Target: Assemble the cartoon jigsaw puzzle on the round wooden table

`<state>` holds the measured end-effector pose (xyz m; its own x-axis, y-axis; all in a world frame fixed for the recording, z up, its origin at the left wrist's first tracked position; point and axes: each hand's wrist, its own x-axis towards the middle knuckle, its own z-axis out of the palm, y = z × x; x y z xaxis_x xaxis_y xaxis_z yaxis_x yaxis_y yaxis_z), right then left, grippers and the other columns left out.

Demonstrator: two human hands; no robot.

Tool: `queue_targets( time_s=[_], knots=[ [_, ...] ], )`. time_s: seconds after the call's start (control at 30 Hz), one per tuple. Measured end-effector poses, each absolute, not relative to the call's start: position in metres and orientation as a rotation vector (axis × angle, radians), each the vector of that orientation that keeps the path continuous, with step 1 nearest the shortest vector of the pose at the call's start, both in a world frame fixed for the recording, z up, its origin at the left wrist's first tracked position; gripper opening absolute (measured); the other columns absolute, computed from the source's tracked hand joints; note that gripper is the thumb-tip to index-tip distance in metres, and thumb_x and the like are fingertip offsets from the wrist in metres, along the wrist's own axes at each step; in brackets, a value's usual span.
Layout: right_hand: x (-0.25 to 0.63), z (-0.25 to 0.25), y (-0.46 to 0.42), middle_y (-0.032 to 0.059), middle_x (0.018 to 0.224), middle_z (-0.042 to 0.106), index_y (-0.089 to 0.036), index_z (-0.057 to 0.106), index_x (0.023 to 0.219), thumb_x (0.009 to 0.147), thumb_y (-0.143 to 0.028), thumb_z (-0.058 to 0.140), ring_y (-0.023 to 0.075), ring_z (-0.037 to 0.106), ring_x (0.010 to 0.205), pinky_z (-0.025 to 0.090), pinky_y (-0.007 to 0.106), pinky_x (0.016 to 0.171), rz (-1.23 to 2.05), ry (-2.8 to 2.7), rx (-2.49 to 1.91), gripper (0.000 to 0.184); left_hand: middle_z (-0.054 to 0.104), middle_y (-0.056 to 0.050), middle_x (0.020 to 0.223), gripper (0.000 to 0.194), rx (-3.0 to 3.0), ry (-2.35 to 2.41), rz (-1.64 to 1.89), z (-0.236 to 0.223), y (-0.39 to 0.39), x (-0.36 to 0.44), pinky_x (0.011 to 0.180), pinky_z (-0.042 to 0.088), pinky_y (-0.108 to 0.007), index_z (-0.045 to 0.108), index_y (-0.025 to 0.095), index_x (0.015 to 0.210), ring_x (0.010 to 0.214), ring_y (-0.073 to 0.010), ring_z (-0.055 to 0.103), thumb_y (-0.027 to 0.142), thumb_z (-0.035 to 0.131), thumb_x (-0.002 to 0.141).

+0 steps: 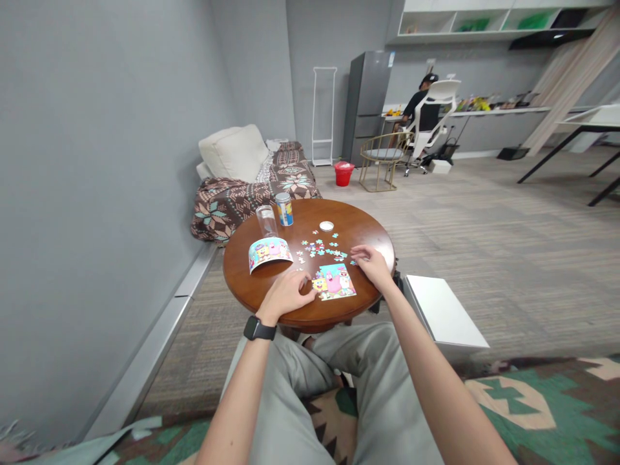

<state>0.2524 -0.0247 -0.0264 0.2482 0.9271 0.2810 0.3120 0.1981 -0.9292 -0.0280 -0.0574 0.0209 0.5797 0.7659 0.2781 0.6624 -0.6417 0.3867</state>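
A partly assembled jigsaw puzzle [334, 282] with cartoon figures lies flat on the round brown table [242, 284]. My left hand [287, 294] rests at its left edge, thumb and fingers curved apart with a gap between them. On the other side, my right hand [372, 265] is held low over the tabletop, fingers stretched out and thumb apart. A loose puzzle piece [353, 263] lies by its fingertips; whether they touch is too small to tell. Several more loose pieces [334, 252] are scattered beyond the puzzle. A curved picture sheet [270, 252] with similar figures stands left of them.
Behind the picture sheet are a clear glass [267, 221] and a printed tin [285, 210]. A round lid [326, 226] lies near the far pieces. A white box [443, 309] stands right of the table. A person [416, 103] sits far back by the counter.
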Motion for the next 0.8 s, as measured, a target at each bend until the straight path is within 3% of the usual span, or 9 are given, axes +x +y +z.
queue_targets(
  time_s=[0.2, 0.47, 0.8],
  knots=[
    [0.2499, -0.027, -0.0292, 0.0035, 0.094, 0.069, -0.022, 0.071, 0.089, 0.059, -0.007, 0.047, 0.0192, 0.065, 0.084, 0.053, 0.035, 0.083, 0.421, -1.563, -1.431, 0.041, 0.056, 0.001, 0.071, 0.017, 2.585, 1.18, 0.638, 0.0201, -0.0572, -0.0283, 0.065, 0.038, -0.03, 0.06, 0.021, 0.085, 0.069, -0.0171, 0.052, 0.037, 0.065, 0.082],
    [0.2505, -0.0286, -0.0262, 0.0052, 0.089, 0.067, -0.02, 0.07, 0.086, 0.068, -0.008, 0.048, 0.0184, 0.063, 0.081, 0.053, 0.034, 0.081, 0.345, -1.56, -1.425, 0.031, 0.057, 0.001, 0.072, 0.016, 2.57, 1.183, 0.622, 0.0203, -0.057, -0.028, 0.066, 0.038, -0.03, 0.059, 0.021, 0.083, 0.069, -0.017, 0.052, 0.036, 0.064, 0.083],
    [0.245, -0.0253, -0.0322, 0.005, 0.094, 0.064, -0.021, 0.066, 0.085, 0.067, -0.003, 0.047, 0.0185, 0.064, 0.081, 0.054, 0.034, 0.083, 0.294, -1.563, -1.436, 0.032, 0.057, 0.0, 0.072, 0.017, 2.585, 1.177, 0.625, 0.0205, -0.057, -0.0281, 0.065, 0.039, -0.03, 0.06, 0.021, 0.084, 0.069, -0.0174, 0.053, 0.037, 0.064, 0.082]
  ],
)
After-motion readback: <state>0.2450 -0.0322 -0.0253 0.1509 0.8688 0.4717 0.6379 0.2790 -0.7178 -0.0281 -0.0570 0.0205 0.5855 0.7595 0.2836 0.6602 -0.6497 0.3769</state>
